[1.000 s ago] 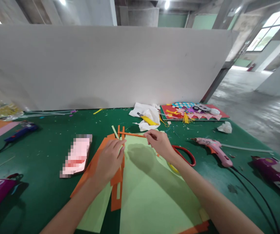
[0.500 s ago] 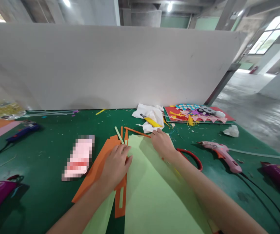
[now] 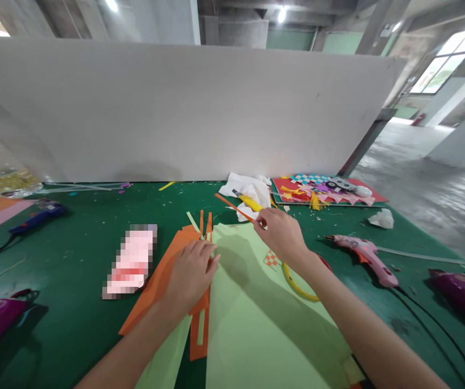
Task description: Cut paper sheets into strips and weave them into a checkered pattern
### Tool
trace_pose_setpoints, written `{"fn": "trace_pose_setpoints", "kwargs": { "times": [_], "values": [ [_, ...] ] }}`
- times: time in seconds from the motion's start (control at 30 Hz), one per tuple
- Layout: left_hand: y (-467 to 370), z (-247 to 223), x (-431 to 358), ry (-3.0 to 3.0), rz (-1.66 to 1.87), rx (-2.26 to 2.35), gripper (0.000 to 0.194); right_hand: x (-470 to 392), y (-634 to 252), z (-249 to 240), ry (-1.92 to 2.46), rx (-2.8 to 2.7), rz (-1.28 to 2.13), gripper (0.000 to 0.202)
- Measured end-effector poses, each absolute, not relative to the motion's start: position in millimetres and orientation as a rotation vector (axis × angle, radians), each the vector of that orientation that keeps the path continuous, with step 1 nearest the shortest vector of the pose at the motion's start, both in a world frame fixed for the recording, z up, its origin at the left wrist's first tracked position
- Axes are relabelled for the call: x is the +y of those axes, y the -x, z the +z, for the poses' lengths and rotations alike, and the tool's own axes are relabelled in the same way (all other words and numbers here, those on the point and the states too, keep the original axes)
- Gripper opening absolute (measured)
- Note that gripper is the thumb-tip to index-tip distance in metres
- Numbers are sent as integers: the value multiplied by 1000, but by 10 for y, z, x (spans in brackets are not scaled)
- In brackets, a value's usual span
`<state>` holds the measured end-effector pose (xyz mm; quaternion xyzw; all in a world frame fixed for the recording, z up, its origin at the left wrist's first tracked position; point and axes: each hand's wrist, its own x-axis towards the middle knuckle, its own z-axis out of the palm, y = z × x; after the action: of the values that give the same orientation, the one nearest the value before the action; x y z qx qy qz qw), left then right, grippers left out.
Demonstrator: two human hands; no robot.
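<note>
My right hand [image 3: 281, 231] pinches a thin orange paper strip [image 3: 234, 207], raised above the top edge of a large light green sheet [image 3: 257, 324]. Over the orange paper [image 3: 155, 289] and several narrow strips lies my left hand [image 3: 192, 270], its palm down, fingers near the left edge of the green sheet. Orange and green strip ends [image 3: 201, 221] stick out beyond its fingers. A small orange checkered piece [image 3: 271, 259] rests on the green sheet, beside a yellow scissor handle [image 3: 301, 289] partly hidden by my right forearm.
A yellow cutter [image 3: 249, 203] lies on white tissue [image 3: 236, 183] at the back. To the right are a pink glue gun [image 3: 372, 259] and a red board [image 3: 374, 197] with paper decorations. A blue tool [image 3: 38, 219] and a pixelated pink object [image 3: 133, 262] are at left.
My right hand has moved right and slightly down with the orange strip, which now tilts more steeply. The checkered piece and yellow handle have come into view. My left hand has hardly moved.
</note>
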<state>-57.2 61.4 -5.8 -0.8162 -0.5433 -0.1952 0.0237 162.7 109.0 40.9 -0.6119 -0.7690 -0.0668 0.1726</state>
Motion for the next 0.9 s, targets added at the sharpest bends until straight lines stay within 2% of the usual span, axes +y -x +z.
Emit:
{"fn": "trace_pose_setpoints", "kwargs": {
  "times": [0.23, 0.4, 0.57, 0.67, 0.8, 0.9],
  "values": [
    [553, -66, 594, 2632, -701, -1570, 23, 563, -1482, 249, 1755, -2348, -149, 12],
    [507, -35, 549, 2875, -659, -1420, 21, 292, -1293, 113, 1754, -2501, -154, 24],
    [503, -69, 524, 2984, -542, -1276, 36, 249, -1174, 28, 1736, -2531, -129, 26],
    [507, -86, 524, 2983, -557, -1248, 29, 287, -1181, 10, 1666, -2545, -79, 22],
    [509, -79, 526, 3001, -593, -1267, 27, 229, -1368, 269, 1438, -2561, 52, 26],
    [516, -80, 522, 3008, -596, -1278, 29, -6, -1614, 565, 1008, -2322, 422, 36]
  ]
}}
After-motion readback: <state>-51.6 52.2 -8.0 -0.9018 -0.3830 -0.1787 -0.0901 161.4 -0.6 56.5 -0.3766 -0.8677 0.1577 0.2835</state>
